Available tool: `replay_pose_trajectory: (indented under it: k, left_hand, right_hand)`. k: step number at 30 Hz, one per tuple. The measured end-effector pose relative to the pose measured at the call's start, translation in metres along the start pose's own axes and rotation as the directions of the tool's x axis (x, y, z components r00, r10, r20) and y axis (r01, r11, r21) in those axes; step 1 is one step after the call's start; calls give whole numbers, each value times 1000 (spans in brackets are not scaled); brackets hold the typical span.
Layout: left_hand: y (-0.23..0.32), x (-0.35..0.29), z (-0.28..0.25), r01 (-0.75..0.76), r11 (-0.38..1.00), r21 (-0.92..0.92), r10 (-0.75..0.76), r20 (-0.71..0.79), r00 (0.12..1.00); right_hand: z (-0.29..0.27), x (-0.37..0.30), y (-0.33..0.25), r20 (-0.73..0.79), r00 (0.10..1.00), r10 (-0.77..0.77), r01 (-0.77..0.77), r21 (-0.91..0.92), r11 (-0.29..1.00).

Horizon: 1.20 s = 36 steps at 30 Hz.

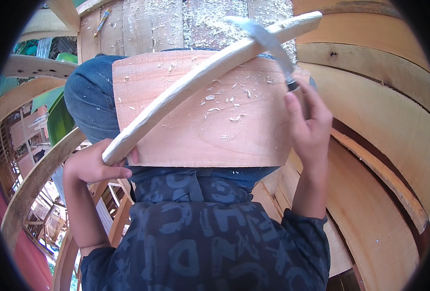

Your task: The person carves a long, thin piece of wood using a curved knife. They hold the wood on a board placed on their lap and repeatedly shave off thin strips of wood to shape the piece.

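A long, pale, slightly curved wooden stick with a whittled surface slants from lower left to upper right. My left hand is closed round its near end. In my right hand is a knife with a dark handle and a curved blade, somewhat blurred. The blade crosses over the stick near its far end; whether it touches the wood I cannot tell. Under the stick, a flat wooden board lies across my lap, with curled shavings scattered on it.
Beyond my knees, a plank floor is strewn with wood shavings. A small slim tube-like item lies there at the left. Curved wooden planks rise along the right. Curved wooden ribs stand at the left, with gaps between them.
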State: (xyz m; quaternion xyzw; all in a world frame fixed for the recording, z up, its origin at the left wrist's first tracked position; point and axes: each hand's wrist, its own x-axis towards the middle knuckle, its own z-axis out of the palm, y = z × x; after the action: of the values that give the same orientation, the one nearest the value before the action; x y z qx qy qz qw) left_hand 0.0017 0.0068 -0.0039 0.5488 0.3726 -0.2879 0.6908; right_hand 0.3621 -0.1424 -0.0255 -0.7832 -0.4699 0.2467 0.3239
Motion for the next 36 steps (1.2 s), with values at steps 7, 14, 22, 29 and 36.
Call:
replay_pose_trajectory:
  k: [7, 14, 22, 29, 36]
  left_hand:
    - [2, 2, 2, -48, 998, 31, 49, -36, 998]
    - [-3, 1, 4, -30, 998, 51, 32, -54, 998]
    - [2, 1, 8, -76, 995, 69, 81, -86, 993]
    - [13, -2, 12, 63, 998, 20, -62, -56, 997]
    - [-5, 5, 11, -119, 991, -58, 114, -72, 991]
  right_hand:
    - [11, 1, -13, -36, 977, 212, -207, 98, 973]
    - [6, 14, -5, 22, 990, 137, -139, 192, 971]
    - [9, 13, -12, 3, 996, 93, -93, 76, 993]
    - [5, 5, -15, -61, 971, 230, -225, 78, 971]
    - [-1, 11, -3, -86, 973, 212, -215, -23, 976]
